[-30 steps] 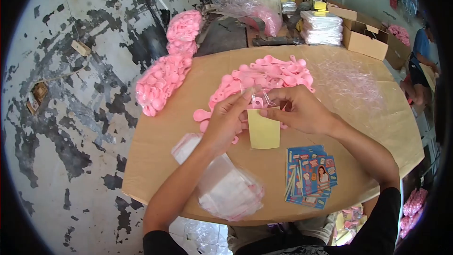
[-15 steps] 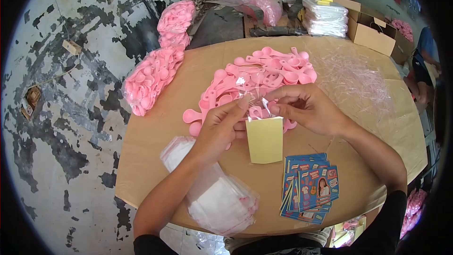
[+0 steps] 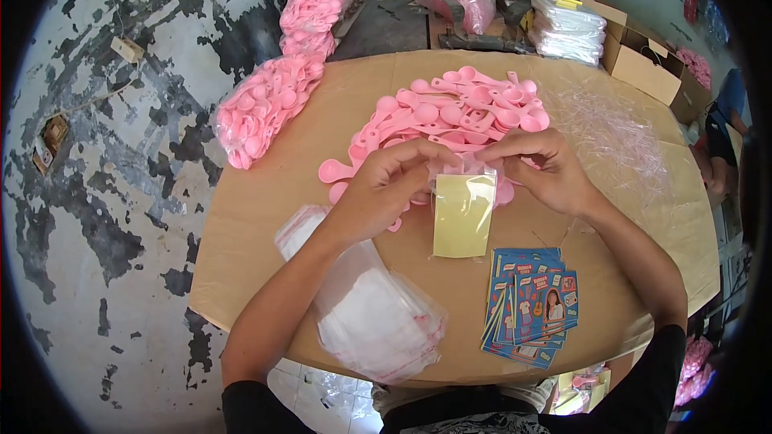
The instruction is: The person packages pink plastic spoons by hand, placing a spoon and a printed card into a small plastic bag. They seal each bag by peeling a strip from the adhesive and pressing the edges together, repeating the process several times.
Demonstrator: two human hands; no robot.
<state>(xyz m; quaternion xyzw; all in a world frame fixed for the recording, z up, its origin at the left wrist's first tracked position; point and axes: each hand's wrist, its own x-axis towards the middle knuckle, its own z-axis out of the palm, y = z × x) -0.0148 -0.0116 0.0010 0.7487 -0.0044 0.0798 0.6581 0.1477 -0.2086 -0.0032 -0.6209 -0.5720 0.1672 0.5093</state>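
My left hand (image 3: 402,179) and my right hand (image 3: 545,169) pinch the upper edge of a clear plastic bag (image 3: 465,170) from either side. Inside the bag is a plain yellow card (image 3: 462,221), hanging upright above the tabletop. Just behind my fingers spreads a pile of pink plastic scoops (image 3: 450,108). A stack of clear, flat plastic bags (image 3: 374,313) lies below my left forearm. Blue printed cards (image 3: 531,305), loosely stacked, rest to the right, below the held bag.
Brown paper covers the rounded table (image 3: 249,241). Two bulging bags of pink scoops (image 3: 269,104) sit at its back left edge. Thin plastic strips (image 3: 615,145) lie at the right. Behind stand packed plastic bags (image 3: 567,28) and a cardboard box (image 3: 643,68). Another person (image 3: 724,133) is partly visible far right.
The bag with the yellow card has shifted slightly right and up in view. My fingers have moved along its upper edge, and my left hand is now higher. The camera view has shifted slightly.
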